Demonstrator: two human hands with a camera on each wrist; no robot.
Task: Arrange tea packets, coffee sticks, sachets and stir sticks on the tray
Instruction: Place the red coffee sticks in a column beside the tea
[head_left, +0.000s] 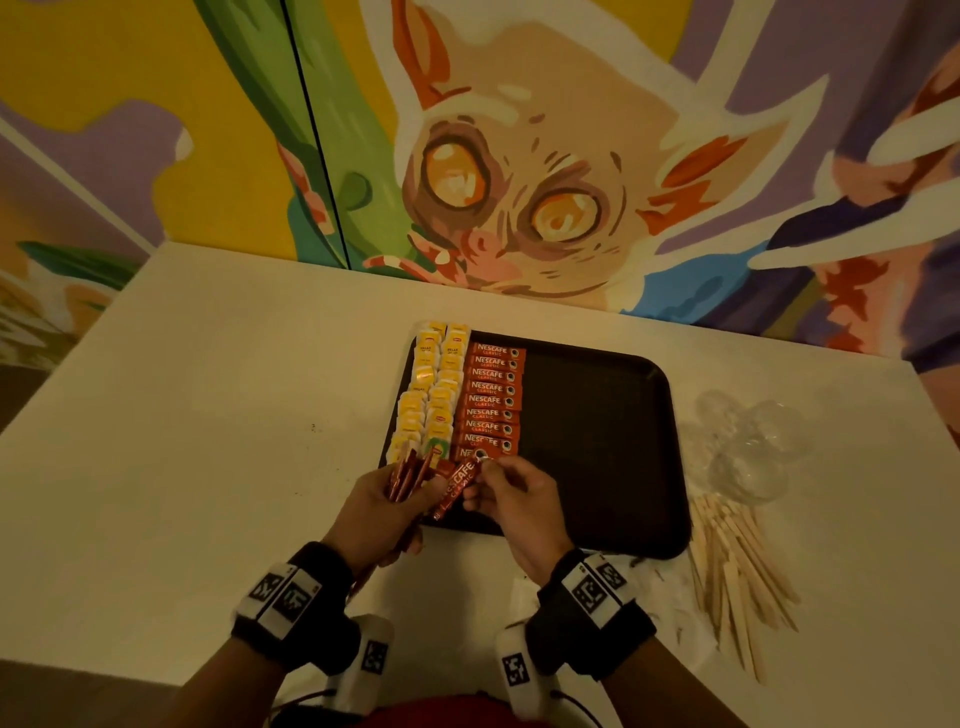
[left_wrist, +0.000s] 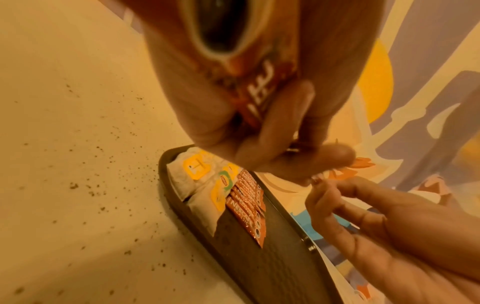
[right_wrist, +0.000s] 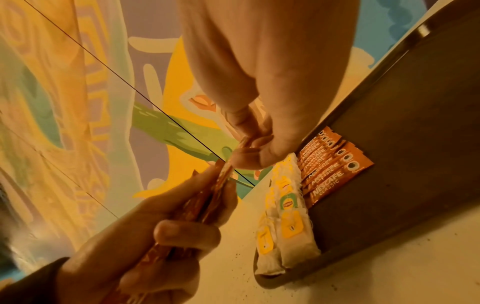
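A black tray (head_left: 597, 441) lies on the white table. Two columns of yellow tea packets (head_left: 431, 389) fill its left edge, with a column of red coffee sticks (head_left: 491, 400) beside them. Over the tray's near left corner my left hand (head_left: 395, 493) grips a bundle of coffee sticks (head_left: 405, 478). My right hand (head_left: 480, 480) pinches the top end of one coffee stick (head_left: 457, 488), which slants down against the left hand. The right wrist view shows that pinch (right_wrist: 242, 144) and the bundle (right_wrist: 207, 201). Wooden stir sticks (head_left: 737, 571) lie piled on the table right of the tray.
Clear plastic pieces (head_left: 748, 447) sit on the table behind the stir sticks. The tray's right half (head_left: 613, 415) is bare. A painted wall (head_left: 519, 156) rises behind the table's far edge. Dark crumbs (left_wrist: 91, 185) speckle the tabletop left of the tray.
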